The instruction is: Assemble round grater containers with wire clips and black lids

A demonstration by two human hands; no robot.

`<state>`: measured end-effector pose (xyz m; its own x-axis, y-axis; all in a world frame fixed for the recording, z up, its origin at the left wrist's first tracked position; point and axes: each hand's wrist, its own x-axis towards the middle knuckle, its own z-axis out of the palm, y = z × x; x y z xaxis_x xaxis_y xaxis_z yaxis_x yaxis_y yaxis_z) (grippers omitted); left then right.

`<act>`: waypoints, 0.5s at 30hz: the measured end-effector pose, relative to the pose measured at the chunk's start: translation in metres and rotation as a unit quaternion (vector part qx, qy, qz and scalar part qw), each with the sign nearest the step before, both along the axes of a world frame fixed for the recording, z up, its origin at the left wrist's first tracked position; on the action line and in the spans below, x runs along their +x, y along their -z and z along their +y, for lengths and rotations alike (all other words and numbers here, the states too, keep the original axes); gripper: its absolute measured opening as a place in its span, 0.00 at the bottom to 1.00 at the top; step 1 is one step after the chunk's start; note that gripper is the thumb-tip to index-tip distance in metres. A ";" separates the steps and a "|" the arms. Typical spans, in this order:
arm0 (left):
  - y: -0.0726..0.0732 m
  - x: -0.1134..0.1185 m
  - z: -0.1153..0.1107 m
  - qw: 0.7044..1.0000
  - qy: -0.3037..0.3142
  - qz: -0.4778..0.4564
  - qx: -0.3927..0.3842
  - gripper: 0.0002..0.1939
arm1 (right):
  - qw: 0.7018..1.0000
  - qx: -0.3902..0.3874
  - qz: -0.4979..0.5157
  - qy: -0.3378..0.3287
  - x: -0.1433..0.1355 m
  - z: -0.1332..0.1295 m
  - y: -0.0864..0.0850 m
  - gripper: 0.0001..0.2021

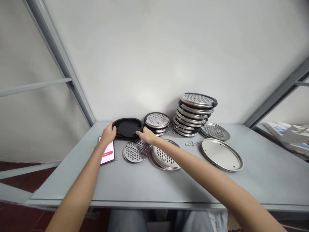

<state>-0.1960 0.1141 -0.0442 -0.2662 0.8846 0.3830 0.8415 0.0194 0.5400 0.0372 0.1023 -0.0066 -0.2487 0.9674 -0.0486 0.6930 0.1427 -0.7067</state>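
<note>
A round black dish [128, 127] with a raised rim is at the back left of the grey table. My left hand [109, 132] grips its left edge, fingers closed round the rim. On the dish's right front edge, my right hand [145, 134] pinches the rim between thumb and fingers. Just in front lies a thin perforated metal disc [135, 151]. Right of that is a pile of metal plates with a slotted grater disc [165, 158] on top, partly behind my right forearm. A short stack topped by a grater plate [157, 120] stands beside the dish.
A tall leaning stack of grater plates [198, 100] stands at the back wall. Near it are another grater plate [215, 131], metal clips [191, 143] and round metal trays [222, 154]. A phone [108, 153] lies by my left wrist. Metal posts flank the table [145, 190].
</note>
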 end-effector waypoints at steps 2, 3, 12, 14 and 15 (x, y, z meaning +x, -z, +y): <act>0.000 -0.001 0.000 1.000 0.002 0.003 0.000 0.22 | 1.000 -0.004 0.021 0.019 -0.005 0.001 0.004 0.20; -0.001 -0.001 0.000 1.000 0.003 0.005 0.001 0.22 | 0.999 -0.004 0.030 0.029 -0.008 0.002 0.006 0.20; 0.001 -0.002 0.000 1.000 0.007 0.015 -0.004 0.19 | 0.991 0.044 0.092 0.087 -0.022 0.016 0.010 0.23; 0.001 -0.002 0.000 1.000 0.006 0.017 -0.001 0.19 | 0.989 0.054 0.101 0.089 -0.024 0.015 0.009 0.28; 0.001 -0.001 0.000 1.000 0.005 0.018 0.002 0.19 | 0.989 0.062 0.104 0.089 -0.026 0.015 0.009 0.31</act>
<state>-0.1972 0.1141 -0.0457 -0.2438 0.8857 0.3951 0.8601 0.0092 0.5100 0.0113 0.1168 -0.0159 -0.0661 0.9921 0.1067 0.5563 0.1254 -0.8214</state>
